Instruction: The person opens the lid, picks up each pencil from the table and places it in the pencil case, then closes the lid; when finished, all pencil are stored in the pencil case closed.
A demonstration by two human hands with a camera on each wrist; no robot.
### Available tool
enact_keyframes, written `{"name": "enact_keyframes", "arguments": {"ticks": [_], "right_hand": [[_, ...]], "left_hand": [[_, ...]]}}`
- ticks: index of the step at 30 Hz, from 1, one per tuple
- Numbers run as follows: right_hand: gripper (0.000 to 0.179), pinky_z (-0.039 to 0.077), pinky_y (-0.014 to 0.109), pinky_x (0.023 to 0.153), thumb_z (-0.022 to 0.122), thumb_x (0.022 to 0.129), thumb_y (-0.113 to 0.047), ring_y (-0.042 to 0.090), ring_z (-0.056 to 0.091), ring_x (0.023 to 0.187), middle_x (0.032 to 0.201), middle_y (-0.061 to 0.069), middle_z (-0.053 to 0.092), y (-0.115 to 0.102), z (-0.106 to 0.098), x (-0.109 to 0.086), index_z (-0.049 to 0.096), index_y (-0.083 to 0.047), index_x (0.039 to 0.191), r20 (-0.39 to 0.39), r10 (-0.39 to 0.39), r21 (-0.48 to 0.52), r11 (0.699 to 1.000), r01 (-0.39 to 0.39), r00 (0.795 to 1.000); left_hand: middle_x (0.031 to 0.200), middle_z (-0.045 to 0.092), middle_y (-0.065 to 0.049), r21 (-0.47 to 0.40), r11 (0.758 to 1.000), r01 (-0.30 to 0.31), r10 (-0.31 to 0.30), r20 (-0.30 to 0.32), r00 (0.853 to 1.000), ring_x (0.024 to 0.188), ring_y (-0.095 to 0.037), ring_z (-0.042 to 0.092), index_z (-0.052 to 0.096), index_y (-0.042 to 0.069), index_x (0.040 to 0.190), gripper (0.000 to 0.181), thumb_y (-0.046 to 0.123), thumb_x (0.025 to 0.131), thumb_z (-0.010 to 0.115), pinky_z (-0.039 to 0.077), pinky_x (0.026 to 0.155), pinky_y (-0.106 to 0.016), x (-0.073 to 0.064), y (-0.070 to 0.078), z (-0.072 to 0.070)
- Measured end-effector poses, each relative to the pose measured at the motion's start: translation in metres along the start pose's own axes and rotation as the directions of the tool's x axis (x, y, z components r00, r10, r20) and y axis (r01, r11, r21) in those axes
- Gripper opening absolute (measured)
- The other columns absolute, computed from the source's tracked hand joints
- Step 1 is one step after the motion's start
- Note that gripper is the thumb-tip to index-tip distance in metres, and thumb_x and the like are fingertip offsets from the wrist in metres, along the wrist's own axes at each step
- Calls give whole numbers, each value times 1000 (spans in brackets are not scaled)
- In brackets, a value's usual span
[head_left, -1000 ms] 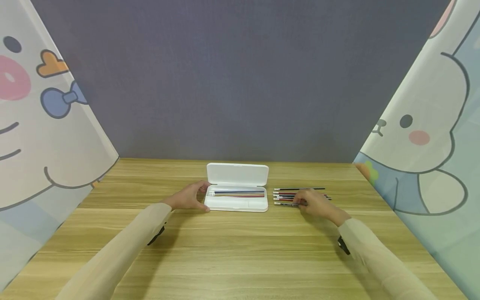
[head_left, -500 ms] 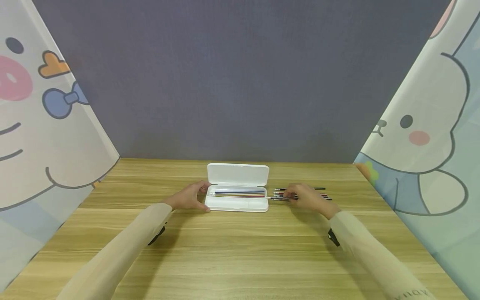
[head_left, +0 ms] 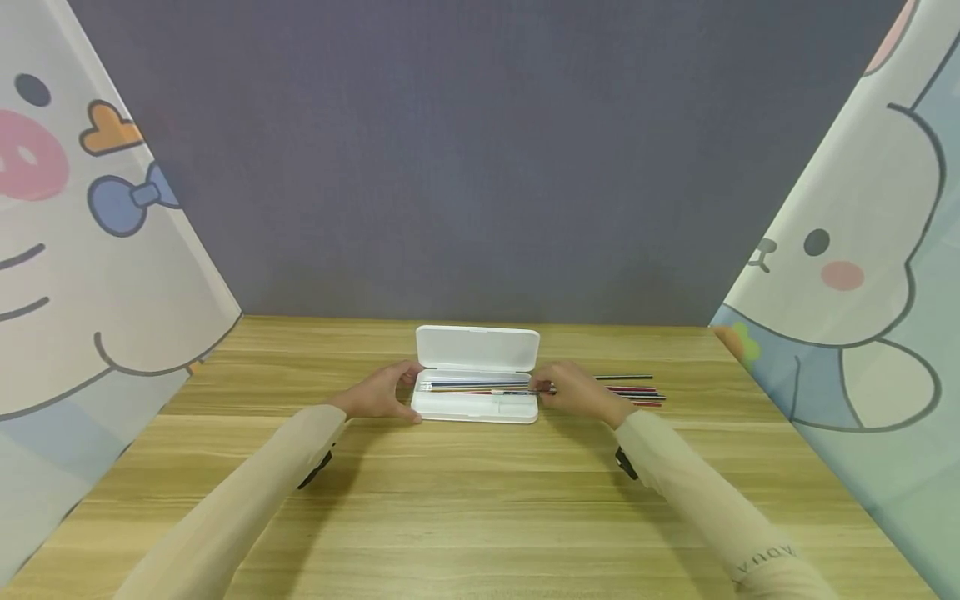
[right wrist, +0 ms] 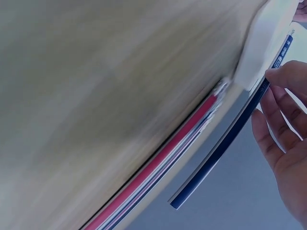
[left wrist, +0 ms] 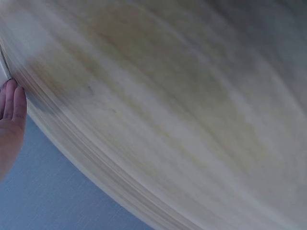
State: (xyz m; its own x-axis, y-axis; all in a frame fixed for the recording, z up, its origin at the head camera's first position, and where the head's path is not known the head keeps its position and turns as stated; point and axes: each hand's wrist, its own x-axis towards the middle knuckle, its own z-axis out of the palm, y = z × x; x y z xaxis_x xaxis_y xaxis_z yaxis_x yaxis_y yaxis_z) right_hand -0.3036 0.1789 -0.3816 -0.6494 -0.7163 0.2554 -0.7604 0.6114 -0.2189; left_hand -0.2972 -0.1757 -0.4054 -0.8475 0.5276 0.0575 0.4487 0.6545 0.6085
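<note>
A white pencil case [head_left: 454, 407] lies with its lid raised, several pencils [head_left: 465, 385] along its back compartment. Around the case's left end, my left hand [head_left: 381, 392] holds on, thumb at the front corner and fingers at the rear one. My right hand [head_left: 573, 390] pinches a dark blue pencil [right wrist: 220, 146] between thumb and fingers, its white-tipped end extending left over the case. In the left wrist view only part of the left fingers [left wrist: 14, 103] shows at the case's edge.
Several red and dark pencils [head_left: 637, 396] lie on the wooden table [head_left: 465, 500] right of the case. One black pencil [head_left: 626, 377] sits apart behind them. A grey panel [head_left: 480, 167] stands behind the table, with cartoon-printed panels at both sides.
My right hand has lifted a dark pencil from the loose group and carried it left, over the case's right end. The left hand has stayed at the case.
</note>
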Motion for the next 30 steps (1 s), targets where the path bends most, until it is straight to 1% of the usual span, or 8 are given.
{"name": "enact_keyframes", "arguments": {"ticks": [2, 7, 10, 14, 18, 24, 30], "right_hand": [[15, 50, 25, 67, 65, 75, 2, 10, 58, 75, 83, 0, 65, -3, 1, 7, 67, -8, 86, 3, 1, 13, 1000, -1, 1000], [12, 49, 25, 70, 65, 77, -2, 9, 55, 76, 83, -3, 62, -8, 5, 24, 67, -10, 85, 22, -3, 8, 1000, 3, 1000], [12, 47, 23, 67, 65, 77, -1, 8, 53, 74, 80, -2, 61, -11, 8, 34, 68, -9, 85, 24, -12, 25, 1000, 12, 1000], [13, 44, 20, 62, 64, 75, 2, 8, 49, 68, 74, -1, 58, -15, 13, 47, 68, -5, 84, 1, -64, 43, 997, 64, 998], [13, 44, 19, 62, 63, 73, 4, 9, 49, 67, 72, 1, 59, -19, 17, 56, 68, -3, 82, -19, -94, 40, 995, 95, 995], [13, 44, 19, 62, 63, 72, 4, 9, 50, 66, 71, 2, 60, -25, 24, 69, 68, -4, 80, -20, -100, 20, 995, 100, 995], [14, 44, 19, 63, 62, 71, 3, 9, 51, 67, 72, 3, 62, -31, 30, 81, 68, -5, 81, -5, -100, 3, 995, 100, 995]], "left_hand": [[118, 55, -13, 3, 1000, 0, 0, 1, 1000, 109, -29, 51, 42, 1, 128, 83, 30, 63, 83, 43, 96, -44, 0, 1, -1], [119, 54, -15, 9, 1000, -6, 6, -1, 1000, 110, -31, 50, 42, -1, 128, 82, 30, 64, 83, 42, 95, -46, -1, 4, -2], [118, 55, -16, 11, 1000, -12, 12, 0, 1000, 110, -31, 50, 42, -2, 127, 82, 30, 64, 82, 42, 95, -46, -1, 5, -1], [118, 55, -16, -2, 1000, -19, 19, 1, 1000, 110, -32, 51, 43, -2, 126, 80, 29, 64, 83, 42, 96, -46, -1, 6, -1], [118, 55, -16, -13, 1000, -18, 18, 1, 1000, 110, -31, 50, 43, -3, 126, 80, 28, 64, 83, 42, 97, -46, 0, 6, 0], [117, 55, -16, -13, 1000, -21, 21, 2, 1000, 109, -31, 51, 43, -2, 127, 81, 28, 63, 83, 42, 96, -46, 0, 4, 0], [118, 55, -15, -6, 1000, -6, 6, 3, 1000, 110, -31, 50, 42, -1, 127, 80, 29, 64, 83, 42, 96, -46, -1, 3, -1]]}}
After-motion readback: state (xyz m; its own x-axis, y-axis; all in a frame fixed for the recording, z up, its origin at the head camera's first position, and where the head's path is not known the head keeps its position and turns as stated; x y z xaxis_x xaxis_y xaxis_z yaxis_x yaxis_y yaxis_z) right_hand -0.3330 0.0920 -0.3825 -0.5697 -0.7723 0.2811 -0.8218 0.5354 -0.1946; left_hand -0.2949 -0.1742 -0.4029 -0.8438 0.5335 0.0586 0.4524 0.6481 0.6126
